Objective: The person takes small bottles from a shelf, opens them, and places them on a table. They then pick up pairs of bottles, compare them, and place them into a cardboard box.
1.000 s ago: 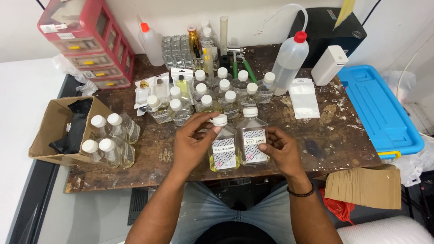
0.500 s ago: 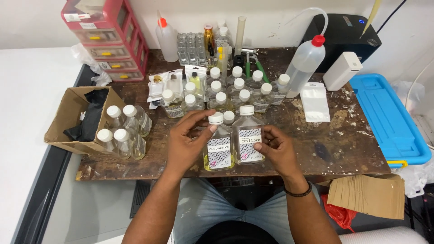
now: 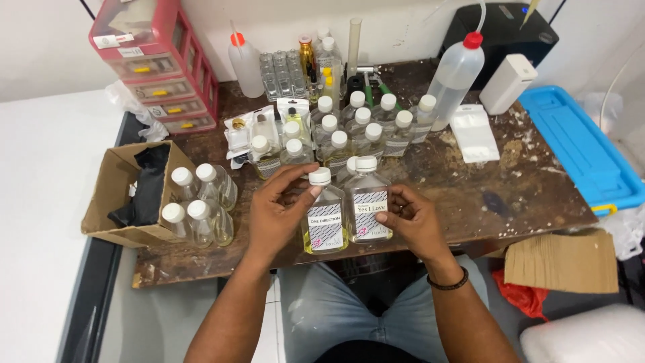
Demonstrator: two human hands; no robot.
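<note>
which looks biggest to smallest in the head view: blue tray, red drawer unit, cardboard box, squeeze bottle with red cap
1. blue tray
2. red drawer unit and cardboard box: look alike, unsure
3. squeeze bottle with red cap, smallest

Both forearms reach forward side by side, the left hand [image 3: 277, 210] cupped with fingers curled inward toward the right hand [image 3: 410, 218] (which wears a dark wristband), its fingers likewise bent toward the left.
</note>
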